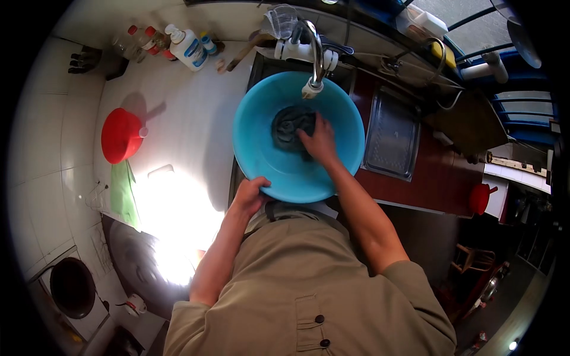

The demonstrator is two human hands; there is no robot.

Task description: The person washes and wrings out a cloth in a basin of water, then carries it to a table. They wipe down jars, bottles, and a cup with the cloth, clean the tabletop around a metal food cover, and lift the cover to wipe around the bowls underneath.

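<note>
A large light-blue plastic basin (261, 163) sits in the sink below a chrome faucet (319, 56). Bunched up on its bottom is a dark grey cloth (289, 126), which looks wet. My right hand (321, 139) reaches into the basin, thumb and fingers closed on the right side of the cloth; the fingertips are partly hidden. At the near left rim, my left hand (251, 194) grips the basin, with the thumb over the edge and the other fingers hidden below it. I cannot make out any water running from the spout.
On the white counter (184, 101) to the left are a red dipper (120, 136), a green cloth (123, 190) and a white pump bottle (187, 48). A clear rectangular tray (392, 133) lies right of the basin on the dark red counter (442, 172). A yellow sponge (446, 55) is at upper right.
</note>
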